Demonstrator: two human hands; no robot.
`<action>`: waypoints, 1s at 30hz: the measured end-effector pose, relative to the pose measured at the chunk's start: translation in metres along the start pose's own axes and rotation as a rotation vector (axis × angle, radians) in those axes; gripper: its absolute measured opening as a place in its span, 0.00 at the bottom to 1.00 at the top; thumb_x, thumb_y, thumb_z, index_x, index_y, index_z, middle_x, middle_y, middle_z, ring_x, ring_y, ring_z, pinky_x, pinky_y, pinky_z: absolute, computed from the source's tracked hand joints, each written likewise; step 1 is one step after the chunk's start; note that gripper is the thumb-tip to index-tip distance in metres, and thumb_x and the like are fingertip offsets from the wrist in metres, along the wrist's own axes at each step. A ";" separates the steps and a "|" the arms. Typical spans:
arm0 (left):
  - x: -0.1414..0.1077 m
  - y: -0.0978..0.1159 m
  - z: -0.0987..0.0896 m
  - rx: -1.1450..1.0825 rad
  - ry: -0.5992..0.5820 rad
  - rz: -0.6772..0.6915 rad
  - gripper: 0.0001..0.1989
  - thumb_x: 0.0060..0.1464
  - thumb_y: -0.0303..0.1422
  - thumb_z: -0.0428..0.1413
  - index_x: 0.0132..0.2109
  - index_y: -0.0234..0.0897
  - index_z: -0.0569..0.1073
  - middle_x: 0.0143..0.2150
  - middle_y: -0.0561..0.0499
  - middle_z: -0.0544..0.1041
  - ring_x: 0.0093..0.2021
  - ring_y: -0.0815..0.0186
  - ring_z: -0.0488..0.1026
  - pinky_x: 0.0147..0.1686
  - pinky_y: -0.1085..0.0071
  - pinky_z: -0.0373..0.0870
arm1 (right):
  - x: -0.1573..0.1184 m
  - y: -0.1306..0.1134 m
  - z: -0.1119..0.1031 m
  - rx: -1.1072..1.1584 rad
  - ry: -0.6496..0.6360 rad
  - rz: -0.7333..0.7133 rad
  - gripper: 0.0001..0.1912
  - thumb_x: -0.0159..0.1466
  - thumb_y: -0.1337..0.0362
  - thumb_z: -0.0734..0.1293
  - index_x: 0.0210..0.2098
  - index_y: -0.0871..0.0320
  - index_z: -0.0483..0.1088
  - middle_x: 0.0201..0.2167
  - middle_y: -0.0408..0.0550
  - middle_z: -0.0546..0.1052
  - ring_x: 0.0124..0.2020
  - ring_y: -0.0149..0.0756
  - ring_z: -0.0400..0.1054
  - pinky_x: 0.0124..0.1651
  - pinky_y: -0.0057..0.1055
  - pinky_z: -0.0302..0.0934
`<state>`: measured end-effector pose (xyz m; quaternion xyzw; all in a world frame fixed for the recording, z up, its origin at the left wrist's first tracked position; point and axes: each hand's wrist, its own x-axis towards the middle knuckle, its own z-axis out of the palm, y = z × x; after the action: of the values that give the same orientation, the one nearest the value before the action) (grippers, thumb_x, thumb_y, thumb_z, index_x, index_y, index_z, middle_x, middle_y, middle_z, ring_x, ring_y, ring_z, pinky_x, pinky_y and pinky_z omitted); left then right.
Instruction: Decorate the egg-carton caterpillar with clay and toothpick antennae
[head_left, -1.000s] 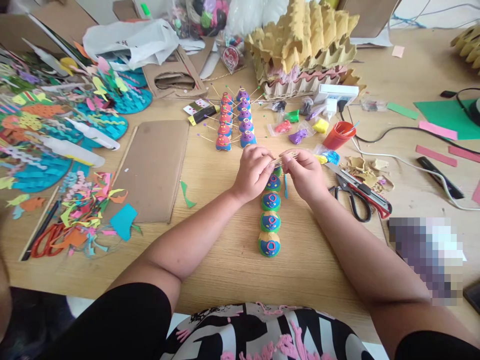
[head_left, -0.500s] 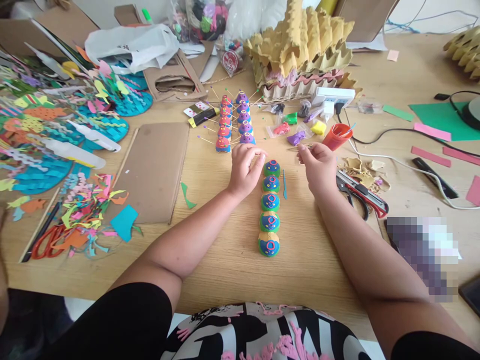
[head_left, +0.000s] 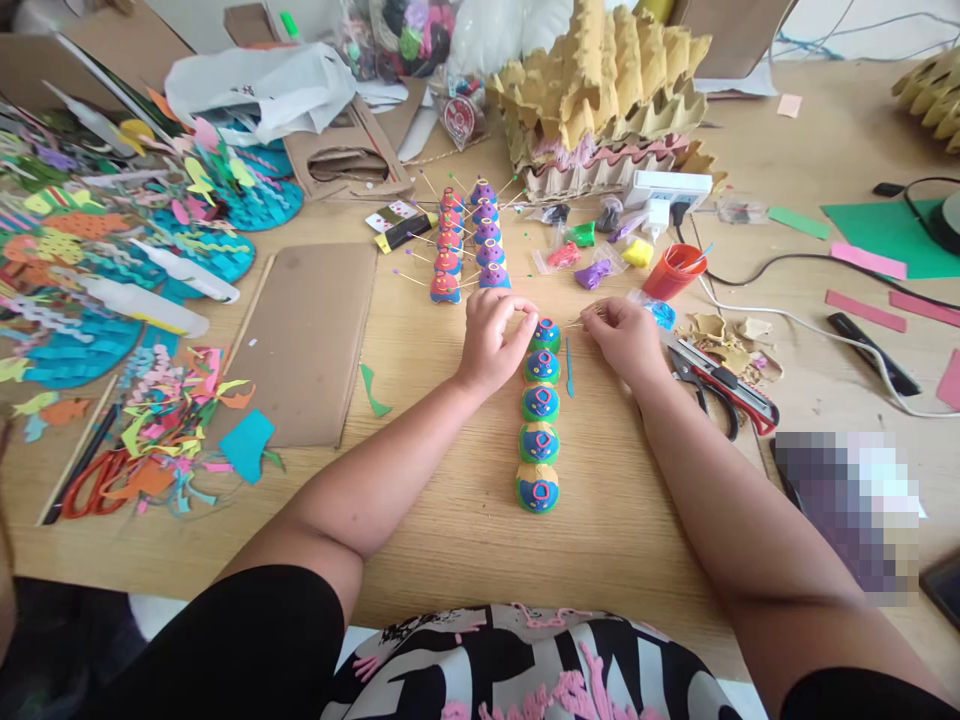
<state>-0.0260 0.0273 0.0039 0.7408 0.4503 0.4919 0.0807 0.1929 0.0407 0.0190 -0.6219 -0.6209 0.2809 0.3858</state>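
Note:
A caterpillar made of egg-carton cups (head_left: 541,403) lies lengthwise before me, covered in blue and green clay with red rings on top. My left hand (head_left: 493,338) is at its far end, thumb and fingertips pinched together beside the last cup; whatever they hold is too small to make out. Right of that cup, my right hand (head_left: 624,338) is closed on thin toothpicks (head_left: 576,323), their tips pointing left toward the caterpillar. A small blue clay tool (head_left: 569,368) lies between the caterpillar and my right forearm.
Red and purple caterpillars (head_left: 448,250) with stick legs stand beyond my left hand. Clay packets (head_left: 594,273), an orange cup (head_left: 675,271), a box cutter (head_left: 724,380) and scissors lie to the right. Cardboard (head_left: 307,340) and paper scraps (head_left: 161,440) spread left; egg trays (head_left: 600,90) are stacked behind.
My right hand has moved left and slightly nearer me with the toothpicks, uncovering a blue clay packet behind it. My left hand has shifted slightly right, against the far cup.

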 end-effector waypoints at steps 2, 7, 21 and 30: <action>0.000 0.000 0.000 -0.005 0.002 0.004 0.08 0.70 0.38 0.54 0.43 0.42 0.76 0.45 0.49 0.80 0.52 0.60 0.73 0.60 0.59 0.64 | 0.001 0.003 0.000 0.018 0.007 0.008 0.06 0.59 0.61 0.68 0.31 0.56 0.72 0.23 0.41 0.72 0.26 0.31 0.60 0.33 0.32 0.52; 0.000 0.000 0.000 0.001 -0.009 -0.006 0.07 0.69 0.37 0.55 0.43 0.43 0.76 0.45 0.49 0.80 0.52 0.60 0.73 0.60 0.59 0.64 | 0.002 0.005 0.002 -0.009 -0.010 0.016 0.03 0.58 0.63 0.67 0.32 0.54 0.68 0.21 0.38 0.67 0.24 0.31 0.57 0.31 0.32 0.49; 0.000 0.001 0.000 0.023 -0.070 -0.065 0.07 0.69 0.39 0.54 0.44 0.43 0.75 0.47 0.48 0.80 0.54 0.58 0.72 0.62 0.58 0.64 | -0.005 0.000 -0.004 -0.362 -0.057 -0.122 0.05 0.60 0.66 0.64 0.32 0.56 0.73 0.33 0.51 0.80 0.33 0.39 0.68 0.37 0.36 0.57; 0.000 0.000 0.000 0.026 -0.065 -0.045 0.08 0.69 0.39 0.54 0.44 0.43 0.76 0.46 0.49 0.80 0.53 0.59 0.73 0.61 0.59 0.64 | -0.013 -0.011 -0.007 -0.580 -0.093 -0.141 0.12 0.66 0.62 0.63 0.34 0.57 0.78 0.41 0.57 0.80 0.37 0.44 0.69 0.36 0.38 0.54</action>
<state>-0.0260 0.0274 0.0042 0.7471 0.4701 0.4599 0.0968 0.1914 0.0262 0.0304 -0.6480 -0.7338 0.0923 0.1817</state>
